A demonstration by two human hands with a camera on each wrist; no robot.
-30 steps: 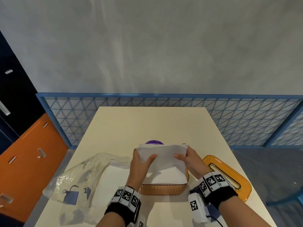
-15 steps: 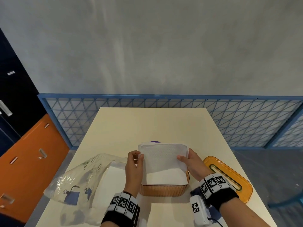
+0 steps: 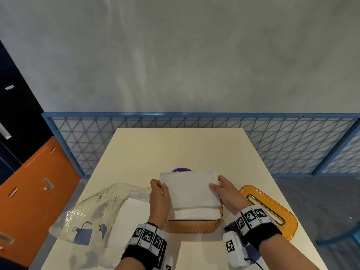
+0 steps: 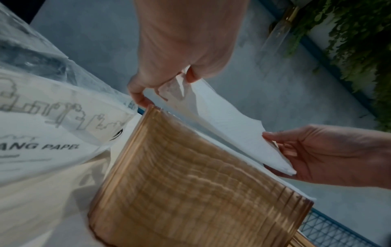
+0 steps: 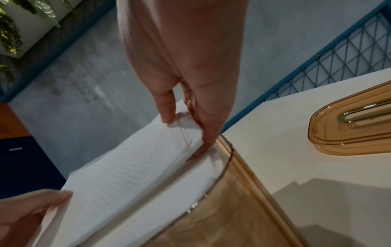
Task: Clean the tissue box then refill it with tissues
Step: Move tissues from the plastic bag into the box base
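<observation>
An amber ribbed tissue box (image 3: pixel 191 227) (image 4: pixel 190 183) (image 5: pixel 243 208) stands lidless near the table's front edge, filled with white tissues. A thin stack of white tissues (image 3: pixel 190 189) (image 4: pixel 228 127) (image 5: pixel 131 160) is lifted over it, tilted up at the far side. My left hand (image 3: pixel 158 193) (image 4: pixel 169 78) pinches its left edge, thumb on top. My right hand (image 3: pixel 224 190) (image 5: pixel 186 117) pinches its right edge. The amber lid (image 3: pixel 268 209) (image 5: pixel 355 123) with a slot lies to the right of the box.
A clear plastic tissue wrapper (image 3: pixel 93 215) (image 4: pixel 52 117) with more white tissue inside lies left of the box. A purple round thing (image 3: pixel 180 170) peeks out behind the stack. A white sheet (image 3: pixel 202 254) lies at the table's front. Blue mesh fence (image 3: pixel 292 145) stands behind the table.
My left hand has shifted from the stack's top to its left edge, and the stack has come down flatter over the box. My right hand keeps its hold.
</observation>
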